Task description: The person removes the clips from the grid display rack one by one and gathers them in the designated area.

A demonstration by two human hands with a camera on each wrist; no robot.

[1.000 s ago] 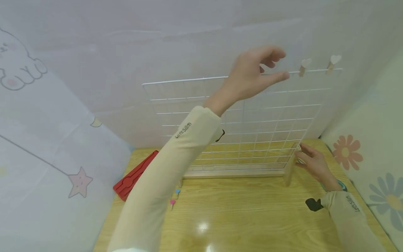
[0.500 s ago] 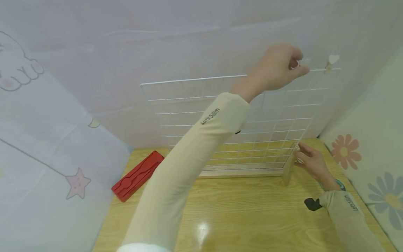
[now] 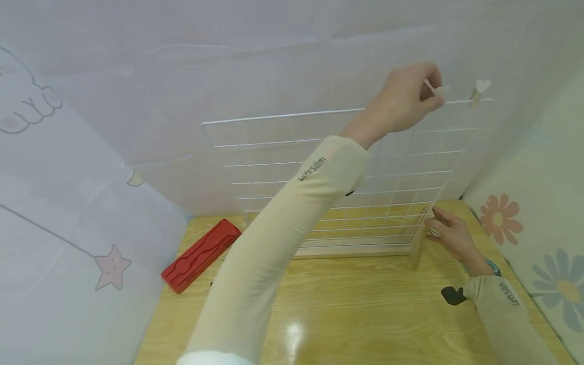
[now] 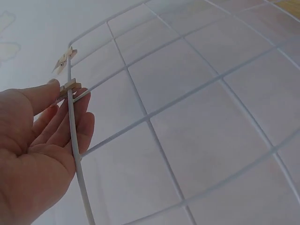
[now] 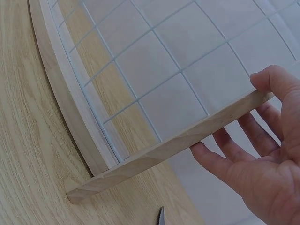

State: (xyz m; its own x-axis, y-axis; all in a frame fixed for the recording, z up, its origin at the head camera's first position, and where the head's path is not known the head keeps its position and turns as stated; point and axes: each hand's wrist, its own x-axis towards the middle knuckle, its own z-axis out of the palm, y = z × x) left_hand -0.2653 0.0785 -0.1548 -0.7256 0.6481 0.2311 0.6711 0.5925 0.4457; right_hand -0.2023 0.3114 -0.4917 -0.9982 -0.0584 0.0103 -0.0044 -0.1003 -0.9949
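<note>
A white wire grid panel (image 3: 292,141) stands upright in a wooden stand (image 5: 84,112) on the table. At its top wire, my left hand (image 3: 406,99) pinches a small wooden clothespin (image 4: 71,86) with a white heart on it, thumb on one side and fingers behind. Farther right on the same wire sits a second heart clothespin (image 3: 476,94). My right hand (image 3: 456,238) grips the wooden side post (image 5: 168,143) of the stand, its thumb on the near face and fingers behind, as the right wrist view shows.
A red tray (image 3: 201,256) with molded recesses lies at the table's left. The left sleeve crosses in front of the grid and hides part of the table (image 3: 347,309). Printed cloth walls (image 3: 274,66) enclose the back and sides. A dark pointed tip (image 5: 161,216) shows below the post.
My left hand has moved right along the top wire, from beside the nearer clothespin onto it, and its fingers have closed around it. My right hand has stayed at the post.
</note>
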